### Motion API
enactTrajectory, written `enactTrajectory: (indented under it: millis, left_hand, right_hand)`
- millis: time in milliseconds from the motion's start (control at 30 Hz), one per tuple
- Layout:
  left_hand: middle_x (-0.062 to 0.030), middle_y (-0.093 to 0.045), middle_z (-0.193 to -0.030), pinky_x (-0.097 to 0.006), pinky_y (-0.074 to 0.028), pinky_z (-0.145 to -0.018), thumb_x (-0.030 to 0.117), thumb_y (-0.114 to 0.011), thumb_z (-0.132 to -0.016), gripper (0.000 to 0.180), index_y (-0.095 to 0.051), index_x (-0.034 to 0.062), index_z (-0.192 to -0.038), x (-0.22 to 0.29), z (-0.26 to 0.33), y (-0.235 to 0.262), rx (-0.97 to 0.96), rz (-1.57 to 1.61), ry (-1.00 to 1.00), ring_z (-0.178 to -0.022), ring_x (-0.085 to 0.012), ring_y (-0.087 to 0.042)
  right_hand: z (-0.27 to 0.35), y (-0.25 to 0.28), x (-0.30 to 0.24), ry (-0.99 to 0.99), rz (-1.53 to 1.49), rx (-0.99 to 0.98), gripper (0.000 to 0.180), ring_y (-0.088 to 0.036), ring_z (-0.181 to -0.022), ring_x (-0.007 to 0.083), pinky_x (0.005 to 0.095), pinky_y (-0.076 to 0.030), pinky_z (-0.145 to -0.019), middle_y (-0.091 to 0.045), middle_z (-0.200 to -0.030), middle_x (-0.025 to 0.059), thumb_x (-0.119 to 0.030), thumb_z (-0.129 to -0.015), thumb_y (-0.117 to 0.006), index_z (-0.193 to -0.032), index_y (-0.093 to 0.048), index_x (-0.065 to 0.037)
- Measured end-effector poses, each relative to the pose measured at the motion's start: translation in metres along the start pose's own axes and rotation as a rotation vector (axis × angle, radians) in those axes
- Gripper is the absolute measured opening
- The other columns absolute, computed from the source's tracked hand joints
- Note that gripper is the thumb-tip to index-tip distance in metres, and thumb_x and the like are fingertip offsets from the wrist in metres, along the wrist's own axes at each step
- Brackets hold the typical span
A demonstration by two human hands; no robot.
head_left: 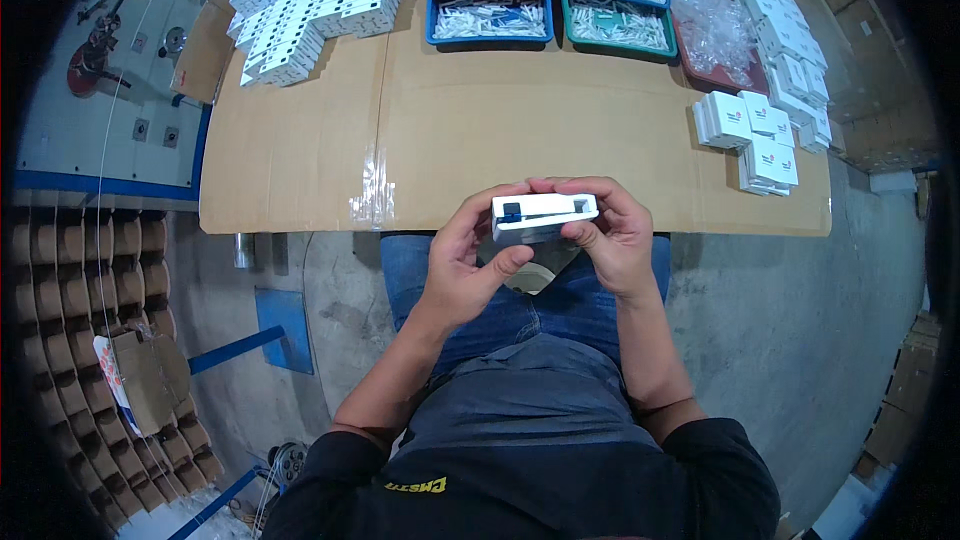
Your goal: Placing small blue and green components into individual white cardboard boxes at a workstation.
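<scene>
The white case [540, 226] is up off the surface, held between two hands around the near edge of the cardboard-covered table [300, 165]. The left hand [468, 258] grasps its left end, fingers curled round the far side; the right hand [617, 242] has the right end, its thumb laid against the near face. Nothing clenched here, just a cupped two-handed grasp, though whether the left thumb is touching the case or sits just beside it, one cannot tell.

It looks light, and the body seems to be stiff moulded plastic (smooth, so perhaps a little slippery in bare fingers). The short ends look the best place to take hold, well clear of the dark insert [511, 211] at the left and the long recess running right; thin parts in there could be the fragile ones.

And now what stays out of sight: the far side and underside are covered by the fingers, and the recess is too small to read. Below the case, between the wrists, a pale, shiny shape [535, 278] shows in part; what it is, nobody could say from here.
</scene>
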State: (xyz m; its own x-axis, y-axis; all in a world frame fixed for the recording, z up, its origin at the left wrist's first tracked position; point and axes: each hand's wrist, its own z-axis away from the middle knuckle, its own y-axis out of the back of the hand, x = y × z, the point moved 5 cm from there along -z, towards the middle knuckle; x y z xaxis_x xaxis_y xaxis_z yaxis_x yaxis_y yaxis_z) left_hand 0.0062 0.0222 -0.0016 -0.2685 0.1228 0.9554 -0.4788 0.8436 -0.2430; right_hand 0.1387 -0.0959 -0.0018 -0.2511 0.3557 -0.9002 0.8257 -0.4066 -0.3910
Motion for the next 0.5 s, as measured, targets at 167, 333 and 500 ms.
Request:
enactTrajectory:
  millis: [167, 333, 500]
  left_hand:
    - [-0.0141, -0.068, -0.129, -0.035, -0.049, -0.106, 0.021, -0.076, -0.096, 0.045, -0.06, -0.0025, -0.13, -0.01, 0.0, 0.005, 0.076, 0.093, -0.036, -0.121, -0.0214, -0.063]
    - [-0.0138, -0.069, -0.127, -0.034, -0.05, -0.105, 0.017, -0.076, -0.096, 0.041, -0.061, -0.0021, -0.129, -0.016, 0.002, 0.01, 0.092, 0.11, -0.037, -0.119, -0.0215, -0.065]
    - [-0.0124, -0.069, -0.126, -0.034, -0.05, -0.104, 0.017, -0.076, -0.096, 0.038, -0.061, -0.0009, -0.127, -0.016, 0.003, 0.01, 0.067, 0.107, -0.05, -0.118, -0.0196, -0.065]
  right_hand:
    - [-0.006, -0.008, 0.001, 0.05, 0.042, 0.084, 0.04, -0.065, -0.125, 0.0279, 0.039, -0.054, -0.106, -0.068, -0.133, 0.0228, -0.005, -0.092, -0.075, -0.129, -0.061, 0.004]
    - [-0.003, -0.005, 0.011, 0.067, 0.07, 0.043, 0.037, -0.067, -0.123, 0.0285, 0.0394, -0.054, -0.106, -0.068, -0.132, 0.0228, -0.003, -0.091, -0.076, -0.125, -0.063, 0.004]
    - [-0.002, -0.006, 0.012, 0.118, 0.083, 0.032, 0.034, -0.067, -0.122, 0.0284, 0.0393, -0.055, -0.105, -0.069, -0.131, 0.0228, -0.003, -0.091, -0.076, -0.121, -0.064, 0.004]
